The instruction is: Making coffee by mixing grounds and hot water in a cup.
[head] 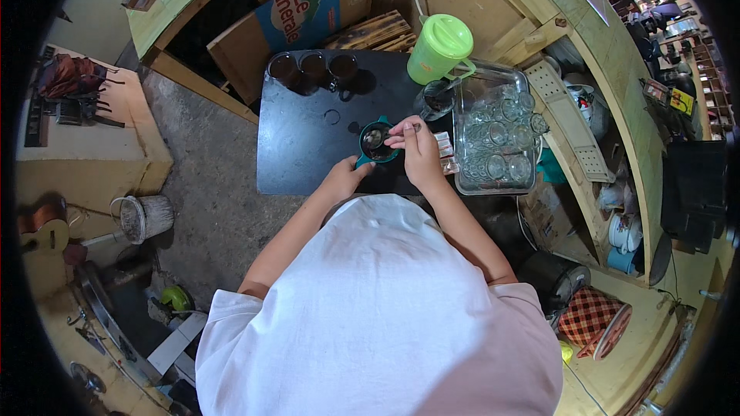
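On a dark table (306, 150), a teal-rimmed cup or strainer (378, 140) with dark contents stands before me. My left hand (347, 176) grips its handle at the lower left. My right hand (417, 147) is over its right side, fingers closed on what looks like a spoon handle, its lower end in the cup. Small printed sachets (446, 153) lie right of my right hand. Behind them is a clear glass vessel (433, 101) with dark contents and a utensil leaning in it. Three glass mugs (313, 66) of dark liquid stand at the table's back left.
A lidded green pitcher (439, 49) stands at the back right. Beside it, a clear plastic tray (494, 189) holds several upside-down glass mugs (497, 133). Flattened cardboard (300, 11) leans behind the table. Wooden shelving (613, 121) curves along the right; a white bucket (147, 219) is at far left.
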